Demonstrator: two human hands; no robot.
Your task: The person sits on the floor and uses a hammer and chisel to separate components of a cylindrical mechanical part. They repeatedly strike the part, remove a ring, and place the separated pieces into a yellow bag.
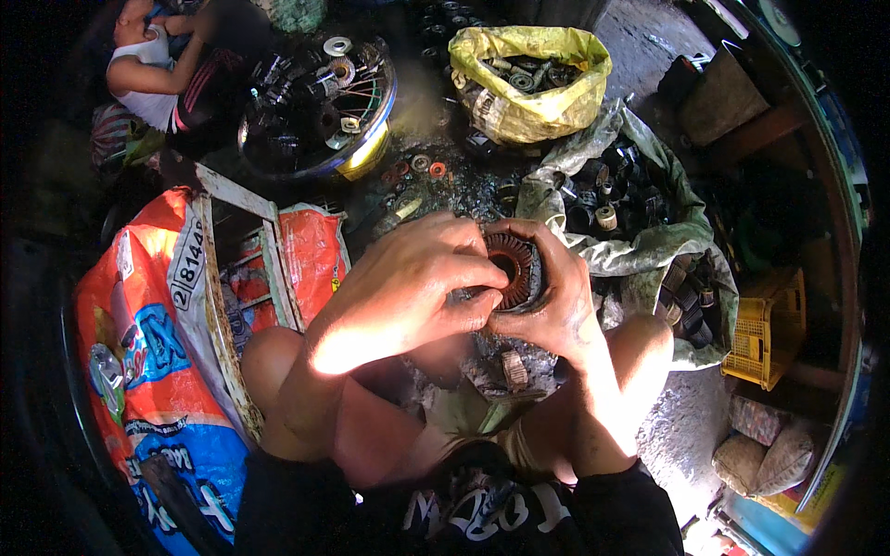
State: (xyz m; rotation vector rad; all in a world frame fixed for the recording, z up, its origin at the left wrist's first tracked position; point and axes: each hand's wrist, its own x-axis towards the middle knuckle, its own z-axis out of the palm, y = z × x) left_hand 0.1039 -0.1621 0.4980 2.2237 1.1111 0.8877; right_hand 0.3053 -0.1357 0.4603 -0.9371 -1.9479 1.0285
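A round rusty-brown motor stator core (514, 269) with a hollow middle sits between both hands at the centre of the head view. My right hand (556, 301) cups it from the right and below. My left hand (417, 278) wraps over its left side, fingers curled onto the rim. A small ribbed metal part (514, 369) lies on the ground just below the hands, between my knees.
A yellow bag (530, 82) of metal parts stands at the back, a grey sack (630, 199) of dark parts at the right. A wheel rim (320, 107) holds parts at back left. An orange printed sack (158, 343) and rusty frame (218, 306) lie left. A yellow crate (768, 329) stands right. Another person (153, 69) sits at top left.
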